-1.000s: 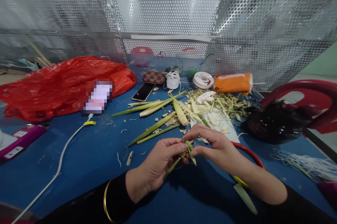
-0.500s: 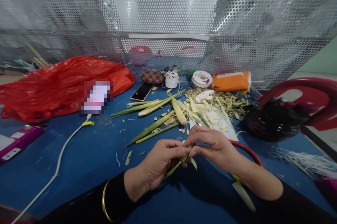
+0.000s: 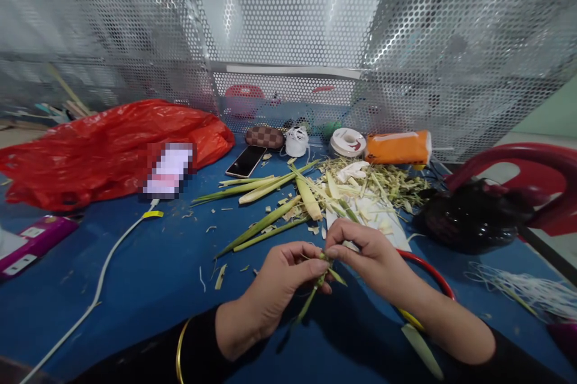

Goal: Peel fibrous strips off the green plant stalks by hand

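Both my hands meet over the blue table [image 3: 148, 276] near its front edge. My left hand [image 3: 274, 288] is closed on a thin green leaf strip [image 3: 311, 303] whose tail hangs down toward me. My right hand [image 3: 369, 258] pinches the top of the same strip, thumb against fingers. Just beyond my hands lie several long green stalks [image 3: 261, 225] and a heap of pale leaf trimmings [image 3: 378, 182] on a white sheet [image 3: 383, 225].
A red plastic bag [image 3: 103, 146] fills the left. A phone [image 3: 246, 160], a checked pouch [image 3: 264, 136], thread spools [image 3: 347, 142], an orange packet [image 3: 397, 147], a black bag [image 3: 469, 219], a white cable [image 3: 108, 264], a knife blade [image 3: 421, 351]. Perforated metal screens stand behind.
My hands stayed together on the leaf strip, shifting slightly lower. The strip's tail now hangs more steeply downward from my left hand.
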`<state>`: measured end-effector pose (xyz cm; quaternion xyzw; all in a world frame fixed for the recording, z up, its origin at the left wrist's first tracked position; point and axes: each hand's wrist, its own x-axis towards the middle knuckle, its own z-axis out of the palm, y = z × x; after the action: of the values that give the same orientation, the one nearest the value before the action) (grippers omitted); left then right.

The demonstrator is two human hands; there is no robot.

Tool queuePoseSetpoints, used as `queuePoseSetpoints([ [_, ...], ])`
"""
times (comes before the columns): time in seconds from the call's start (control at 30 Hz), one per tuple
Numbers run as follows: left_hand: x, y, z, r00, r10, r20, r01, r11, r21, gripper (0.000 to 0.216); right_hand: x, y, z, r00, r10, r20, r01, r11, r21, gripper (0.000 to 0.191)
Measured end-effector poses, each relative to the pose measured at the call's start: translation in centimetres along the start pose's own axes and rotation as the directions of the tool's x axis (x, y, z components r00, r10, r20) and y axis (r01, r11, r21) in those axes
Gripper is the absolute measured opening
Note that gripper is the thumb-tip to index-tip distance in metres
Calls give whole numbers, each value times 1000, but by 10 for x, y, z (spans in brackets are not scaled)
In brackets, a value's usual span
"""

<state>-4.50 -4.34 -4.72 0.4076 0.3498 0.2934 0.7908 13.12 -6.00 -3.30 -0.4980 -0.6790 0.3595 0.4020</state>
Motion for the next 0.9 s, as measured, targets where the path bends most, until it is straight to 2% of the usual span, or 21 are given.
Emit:
queuePoseSetpoints([
  [0.2,3,-1,-1,999,39,-31,-37,998,50,13,-3,-3,5,981,195,4,-195,981,-15,20],
  [0.33,2,0,-1,1000,17,-23,-16,999,33,15,-1,-3,6,979,204,11,-204,979,13,20],
  [0.53,2,-1,-2,997,-72,-17,71,997,-30,27,1,-2,6,972,219,-82,-212,973,87,21],
  [0.63,1,1,-2,998,-65,-11,64,998,-7,23,-1,-3,8,968,236,-84,-226,967,118,22],
  [0.8,1,4,0,999,-26,-25,26,999,25,22,-1,-5,10,949,310,-64,-281,918,279,27],
  [0.9,2,5,1,996,-41,-83,40,999,-15,28,1,-4,7,933,326,-150,-259,901,347,29],
])
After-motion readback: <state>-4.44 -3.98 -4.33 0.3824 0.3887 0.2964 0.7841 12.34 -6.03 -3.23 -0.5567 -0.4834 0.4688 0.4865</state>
